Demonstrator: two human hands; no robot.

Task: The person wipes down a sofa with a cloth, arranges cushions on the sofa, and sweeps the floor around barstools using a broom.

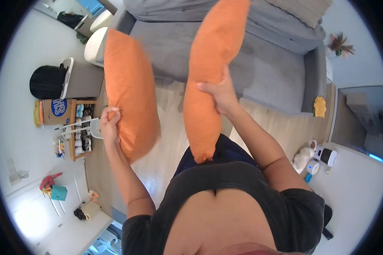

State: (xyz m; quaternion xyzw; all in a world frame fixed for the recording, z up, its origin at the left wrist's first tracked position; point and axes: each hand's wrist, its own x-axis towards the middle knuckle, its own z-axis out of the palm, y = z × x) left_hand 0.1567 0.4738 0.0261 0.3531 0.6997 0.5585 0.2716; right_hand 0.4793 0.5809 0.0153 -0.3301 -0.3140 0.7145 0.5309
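Note:
Two orange cushions hang upright in front of me, apart from each other. My left hand (110,121) is closed on the outer edge of the left orange cushion (134,93), pinching its cover. The right orange cushion (208,72) is gripped by my right hand (219,91) at its side near the middle, thumb across the front and the other fingers hidden behind it. Its lower end reaches down to my waist. Beyond both cushions stands a grey sofa (272,63).
Left of me are a shoe rack (83,129), a cardboard box (57,112) and a grey bin (85,80). A beige cushion (304,8) lies on the sofa's back. At the right are a white fluffy thing (303,159) and a screen (364,119).

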